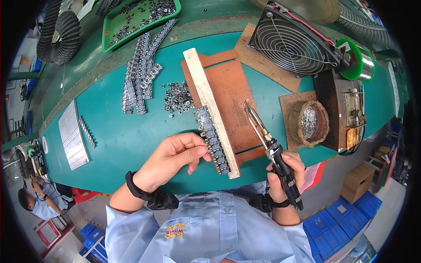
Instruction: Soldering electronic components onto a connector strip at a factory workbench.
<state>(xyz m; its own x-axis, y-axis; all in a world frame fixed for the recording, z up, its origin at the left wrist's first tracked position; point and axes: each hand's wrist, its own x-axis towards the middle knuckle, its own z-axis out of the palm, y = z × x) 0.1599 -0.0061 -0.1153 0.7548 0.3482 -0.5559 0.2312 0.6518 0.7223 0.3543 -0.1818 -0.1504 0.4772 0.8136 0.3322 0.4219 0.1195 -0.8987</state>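
Note:
My right hand (pixel 285 175) is wrapped round the black handle of a soldering iron (pixel 280 162) with a thin tube beside its metal barrel. The iron's tip rests on or just over a reddish-brown board (pixel 232 96). Along the left edge of a pale wooden bar (pixel 206 87) sits a row of small dark circuit boards (pixel 212 140). Against the lower part of that row, my left hand (pixel 173 158) has thumb and forefinger pinched together. Whatever lies between those fingertips is too small to make out. Loose small metal parts (pixel 177 98) are heaped left of the bar.
Strips of circuit boards (pixel 140 74) lie beyond the heap, below a green tray (pixel 144 24) of small parts. To the right stand a fan (pixel 294 41), a solder spool (pixel 364 65), a round crusted pot (pixel 313 122) and a metal box (pixel 335 105). A silvery plate (pixel 72 136) lies left.

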